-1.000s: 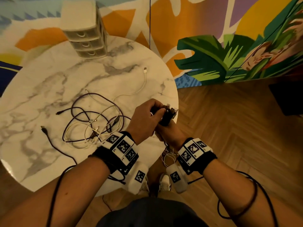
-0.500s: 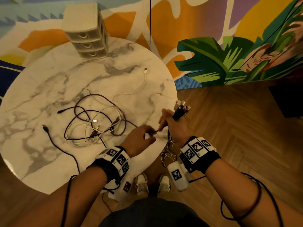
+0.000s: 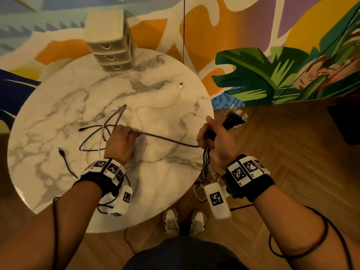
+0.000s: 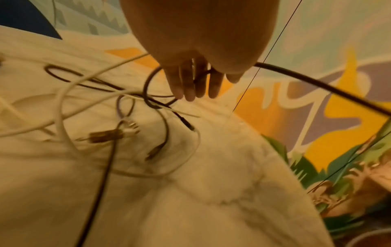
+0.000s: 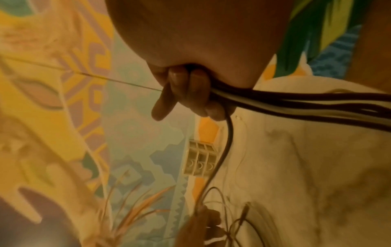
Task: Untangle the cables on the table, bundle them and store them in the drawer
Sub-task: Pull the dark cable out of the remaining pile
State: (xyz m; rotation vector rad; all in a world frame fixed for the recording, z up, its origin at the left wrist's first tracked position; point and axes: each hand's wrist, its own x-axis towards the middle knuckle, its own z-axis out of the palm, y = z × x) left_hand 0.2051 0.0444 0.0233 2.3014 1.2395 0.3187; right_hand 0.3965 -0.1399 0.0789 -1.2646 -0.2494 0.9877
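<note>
My right hand (image 3: 212,137) (image 5: 190,90) grips a bundle of cable ends (image 5: 296,103) just off the table's right edge. The plugs (image 3: 235,117) stick out above the fist and the loose lengths (image 3: 206,166) hang below it. A dark purple cable (image 3: 169,140) (image 4: 317,83) runs nearly taut from that fist to my left hand (image 3: 120,139) (image 4: 190,83), which holds it over the marble table (image 3: 165,172). Beyond the left hand lies a tangle of dark and white cables (image 3: 101,131) (image 4: 127,117). The small three-drawer unit (image 3: 111,41) (image 5: 200,160) stands at the far edge, drawers closed.
A white cable (image 3: 171,100) curves across the table's far right, its plug (image 3: 181,85) pointing away. A black cable with a USB plug (image 3: 62,152) lies at the near left. Wooden floor (image 3: 292,152) and a painted wall surround the table; my shoes (image 3: 184,221) are below its edge.
My hands have drawn apart: the left slid leftward along the dark purple cable over the table, the right moved right and up with the bundle. The cable is pulled straighter and the tangle has loosened.
</note>
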